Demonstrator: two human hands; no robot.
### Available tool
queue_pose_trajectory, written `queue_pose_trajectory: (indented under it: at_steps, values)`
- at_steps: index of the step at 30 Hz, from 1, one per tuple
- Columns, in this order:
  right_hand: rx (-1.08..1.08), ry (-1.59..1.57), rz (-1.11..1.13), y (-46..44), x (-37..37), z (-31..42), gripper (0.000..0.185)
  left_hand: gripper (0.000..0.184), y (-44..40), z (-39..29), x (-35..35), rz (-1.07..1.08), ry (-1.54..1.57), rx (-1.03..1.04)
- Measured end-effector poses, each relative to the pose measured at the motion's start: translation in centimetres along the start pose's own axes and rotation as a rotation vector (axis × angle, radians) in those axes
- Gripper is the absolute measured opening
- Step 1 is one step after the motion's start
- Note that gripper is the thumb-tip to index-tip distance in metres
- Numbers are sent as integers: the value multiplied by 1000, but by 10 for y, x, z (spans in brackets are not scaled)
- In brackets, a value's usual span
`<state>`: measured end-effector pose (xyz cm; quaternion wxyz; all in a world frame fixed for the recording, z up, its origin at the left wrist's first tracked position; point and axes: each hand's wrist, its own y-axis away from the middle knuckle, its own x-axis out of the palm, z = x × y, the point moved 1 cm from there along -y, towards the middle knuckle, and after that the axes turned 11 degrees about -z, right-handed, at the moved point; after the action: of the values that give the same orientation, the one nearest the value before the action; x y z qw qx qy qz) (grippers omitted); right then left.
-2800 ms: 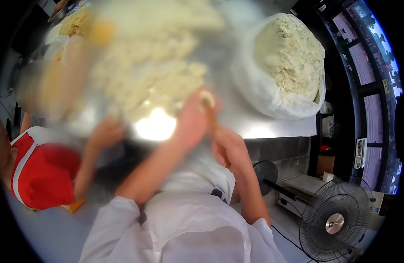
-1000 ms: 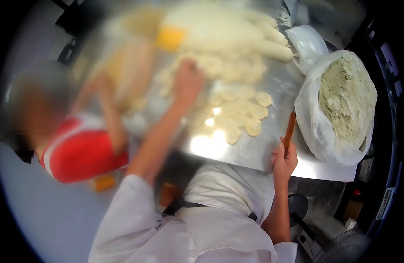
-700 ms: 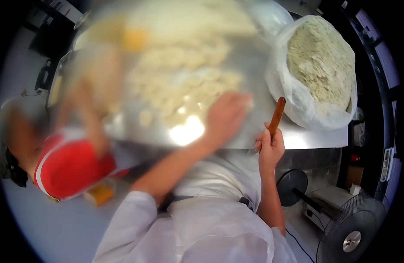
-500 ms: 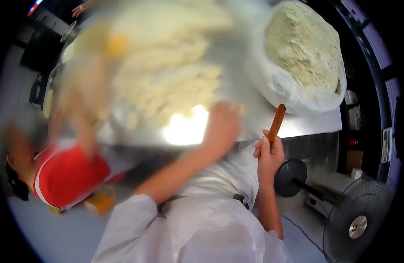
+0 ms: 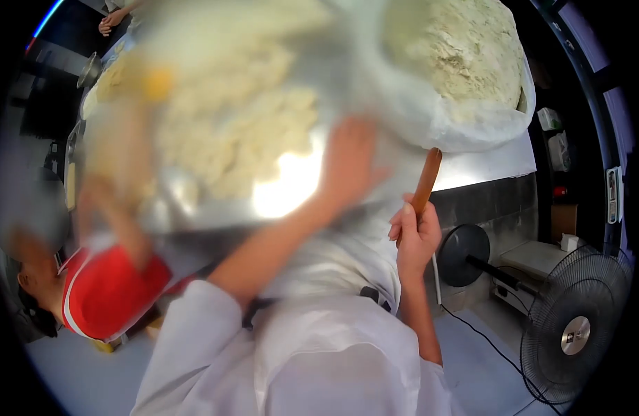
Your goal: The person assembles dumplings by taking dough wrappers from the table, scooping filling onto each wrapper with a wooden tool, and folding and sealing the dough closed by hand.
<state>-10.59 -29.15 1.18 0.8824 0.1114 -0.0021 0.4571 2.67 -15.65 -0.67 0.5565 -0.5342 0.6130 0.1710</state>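
My right hand (image 5: 417, 239) is closed around a short brown wooden stick (image 5: 428, 179), whose rounded tip points up toward the table edge. Flat over the metal table (image 5: 482, 165) lies my left hand (image 5: 351, 156), with its thumb spread to the right and nothing visible in it; motion softens its outline. Beyond and left of it, many pale dough pieces (image 5: 243, 139) cover the table, too blurred to separate. To its upper right sits a large tub lined with white plastic (image 5: 465, 132), heaped with a pale greenish, lumpy mixture (image 5: 475, 59).
At left, a person in a red shirt (image 5: 118, 284) reaches over the table, near a yellow object (image 5: 158, 83). Another person's hand (image 5: 111, 21) shows at the far upper left. A black fan (image 5: 576, 333) stands at lower right, its cable (image 5: 482, 336) on the floor.
My left hand has flattened, and its thumb now spreads to the right. The wooden stick stays in my right hand. The view has shifted slightly, with table and tub appearing higher and further left.
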Motion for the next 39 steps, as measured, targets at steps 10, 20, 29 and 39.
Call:
queue_pose_trajectory:
  at_steps: [10, 20, 29, 39]
  values:
    - [-34, -47, 133, -8, 22, 13, 21, 53, 5, 27, -3, -81, 639, -216]
    - [-191, 172, 97, -17, -31, 45, 26, 22, 4, 30, -31, 133, 252, -321]
    - [-718, 854, 104, -118, -41, 145, 16, 25, 22, 26, -31, 142, 1244, -828]
    - [-1382, 1278, 143, -188, -17, 205, 20, 39, 31, 28, -52, 298, 1819, -1054]
